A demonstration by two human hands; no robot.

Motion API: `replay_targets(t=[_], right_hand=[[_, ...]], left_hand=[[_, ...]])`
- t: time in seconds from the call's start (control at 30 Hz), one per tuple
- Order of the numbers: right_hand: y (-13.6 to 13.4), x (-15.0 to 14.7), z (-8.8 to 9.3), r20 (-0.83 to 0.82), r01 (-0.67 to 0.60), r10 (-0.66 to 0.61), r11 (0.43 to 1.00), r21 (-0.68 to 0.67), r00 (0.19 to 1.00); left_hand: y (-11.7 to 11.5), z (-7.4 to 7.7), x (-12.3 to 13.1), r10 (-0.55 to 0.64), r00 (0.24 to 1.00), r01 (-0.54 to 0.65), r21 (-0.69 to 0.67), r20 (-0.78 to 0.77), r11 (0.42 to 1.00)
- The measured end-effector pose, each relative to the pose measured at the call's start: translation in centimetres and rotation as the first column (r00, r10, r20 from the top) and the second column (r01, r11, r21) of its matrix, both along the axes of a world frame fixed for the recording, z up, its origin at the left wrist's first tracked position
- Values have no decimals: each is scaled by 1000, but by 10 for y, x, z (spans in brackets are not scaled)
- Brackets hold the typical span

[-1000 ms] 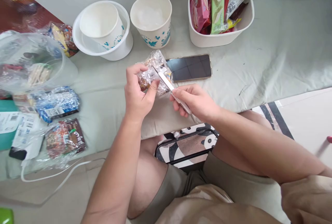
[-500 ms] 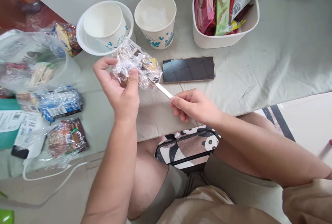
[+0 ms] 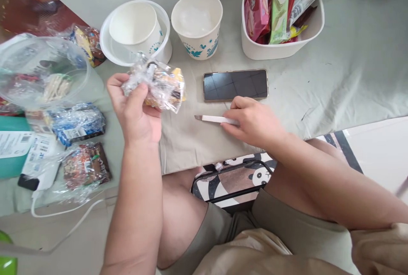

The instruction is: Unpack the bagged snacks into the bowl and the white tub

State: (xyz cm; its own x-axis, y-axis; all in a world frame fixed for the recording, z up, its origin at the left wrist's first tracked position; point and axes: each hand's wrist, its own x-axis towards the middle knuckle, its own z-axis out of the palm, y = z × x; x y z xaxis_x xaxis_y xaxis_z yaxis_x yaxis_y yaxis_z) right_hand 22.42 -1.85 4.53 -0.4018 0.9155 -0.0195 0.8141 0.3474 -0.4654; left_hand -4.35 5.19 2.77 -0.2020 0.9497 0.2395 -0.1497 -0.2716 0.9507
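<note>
Held up over the table's left part is a clear plastic-wrapped packet (image 3: 165,86), yellow and brown inside, and my left hand (image 3: 137,109) is closed on it. My right hand (image 3: 251,120) grips a white-handled knife (image 3: 213,119) near the front edge, its short blade pointing left, apart from the packet. Just beyond my right hand lies a dark phone (image 3: 236,85). Behind the packet is a white bowl (image 3: 105,39) with a paper cup (image 3: 137,28) in it.
Another paper cup (image 3: 197,26) and a white tub (image 3: 283,52) of snacks stand at the back. At the left are a clear container (image 3: 75,88), wrapped packets (image 3: 86,166), a white cable (image 3: 63,212) and a teal item (image 3: 12,160). A panda-print bag (image 3: 232,179) is below the edge.
My left hand has drawn the packet left, away from the knife. The knife's blade, earlier against the packet, now shows free, and my right hand has moved right and turned it nearly level.
</note>
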Motion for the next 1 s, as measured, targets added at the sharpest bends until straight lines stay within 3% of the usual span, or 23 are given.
replay_targets(t=[0.1,0.2,0.27,0.37,0.47,0.57,0.73,0.8,0.9,1.0], right_hand=[[1,1,-5,-174,60,-29,982,179,984],[-1,-2,-7,-418,133,6,944,302,908],[-2,-6,-8,-492,144,55,923,357,869],[-4,-11,-9,-504,132,103,903,409,857],[-5,-13,-10,-495,104,145,891,442,857],[-5,-12,-9,-532,127,126,902,414,837],[-5,-10,-7,-510,121,113,907,403,853],[-6,-8,-6,-472,55,182,893,446,863],[-7,-7,-4,-466,-20,274,877,481,841],[-7,-7,-5,-491,-27,293,878,478,820]], left_hand=[[-12,10,25,-77,981,82,-20,179,996],[-26,13,45,-228,968,239,-125,101,963],[-33,10,53,-336,942,334,-168,20,927],[-38,5,60,-397,917,387,-164,-36,907],[-35,5,61,-344,938,334,-168,-35,927],[-32,7,59,-311,950,305,-160,-18,939],[-35,9,61,-382,924,373,-176,-17,911],[-34,11,61,-327,945,327,-171,31,929],[-26,15,56,-118,980,142,-153,158,978],[-16,18,47,56,968,-19,-153,245,988]])
